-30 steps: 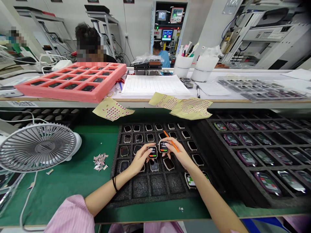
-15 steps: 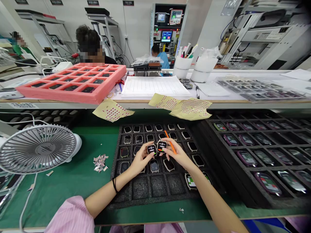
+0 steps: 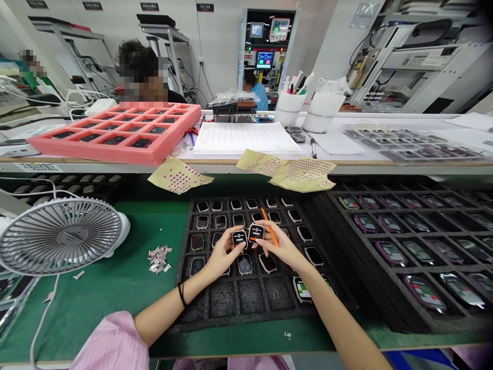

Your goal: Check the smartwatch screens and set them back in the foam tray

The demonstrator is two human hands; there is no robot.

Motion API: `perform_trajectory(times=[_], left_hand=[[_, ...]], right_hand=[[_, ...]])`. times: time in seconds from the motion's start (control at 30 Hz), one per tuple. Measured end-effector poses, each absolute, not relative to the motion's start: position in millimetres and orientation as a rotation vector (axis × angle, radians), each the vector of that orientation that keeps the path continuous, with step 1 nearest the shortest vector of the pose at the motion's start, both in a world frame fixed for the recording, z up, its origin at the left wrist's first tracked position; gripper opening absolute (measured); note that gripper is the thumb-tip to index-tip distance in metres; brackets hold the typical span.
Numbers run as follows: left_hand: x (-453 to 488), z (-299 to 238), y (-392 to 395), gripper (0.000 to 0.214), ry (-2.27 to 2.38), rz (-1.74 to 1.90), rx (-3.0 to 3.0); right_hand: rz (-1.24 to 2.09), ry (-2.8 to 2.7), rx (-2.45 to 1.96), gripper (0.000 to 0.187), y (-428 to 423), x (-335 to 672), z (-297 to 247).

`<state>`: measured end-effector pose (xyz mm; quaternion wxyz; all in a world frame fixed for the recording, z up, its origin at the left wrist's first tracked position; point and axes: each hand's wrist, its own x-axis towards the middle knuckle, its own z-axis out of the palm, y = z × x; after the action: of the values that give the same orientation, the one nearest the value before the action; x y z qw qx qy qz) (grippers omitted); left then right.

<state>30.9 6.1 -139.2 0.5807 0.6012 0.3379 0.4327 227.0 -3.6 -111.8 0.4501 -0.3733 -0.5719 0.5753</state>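
My left hand [image 3: 222, 255] grips a small smartwatch body [image 3: 239, 238] with a lit screen. My right hand [image 3: 280, 245] grips a second lit watch body [image 3: 256, 233] and also holds an orange stick [image 3: 269, 227] between its fingers. Both watches are held side by side above the black foam tray [image 3: 231, 300] in the middle of the green mat. Most pockets of that tray hold dark-screened watch bodies; the near row is bare foam.
A white desk fan [image 3: 61, 236] stands at the left, with a pile of small peeled tabs [image 3: 157, 257] beside it. A large black tray of purple watches [image 3: 408, 252] lies to the right. Yellow sticker sheets [image 3: 304, 172] hang from a shelf carrying a pink tray [image 3: 115, 131]. A person sits behind the shelf.
Both hands have lifted the two watches slightly up and away from me, still side by side. The screens' coloured bands look dimmer now.
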Motion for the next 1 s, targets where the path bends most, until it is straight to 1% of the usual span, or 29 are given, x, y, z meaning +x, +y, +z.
perform_trajectory(times=[0.3,0.6,0.67,0.83,0.9,1.0], left_hand=[[29.7,-131.4,5.1,0.041,0.823,1.004,1.394],[27.8,-132.8,6.7,0.038,0.879,0.99,1.39],[28.0,-132.6,6.4,0.039,0.851,0.993,1.39],[30.1,-136.9,5.7,0.053,0.81,1.042,1.411],[30.4,-138.8,5.8,0.052,0.833,1.041,1.431],[29.8,-138.6,6.1,0.044,0.854,1.038,1.424]], right_hand=[[1.412,-1.404,-0.944,0.035,-3.6,227.2,-110.9],[1.351,-1.376,-1.026,0.027,-3.0,229.0,-111.4],[1.361,-1.376,-1.008,0.029,-2.9,228.8,-111.6],[1.376,-1.404,-0.968,0.041,-3.0,227.3,-112.4],[1.369,-1.412,-0.976,0.041,-2.9,227.1,-113.0],[1.344,-1.399,-0.994,0.036,-2.5,227.2,-112.8]])
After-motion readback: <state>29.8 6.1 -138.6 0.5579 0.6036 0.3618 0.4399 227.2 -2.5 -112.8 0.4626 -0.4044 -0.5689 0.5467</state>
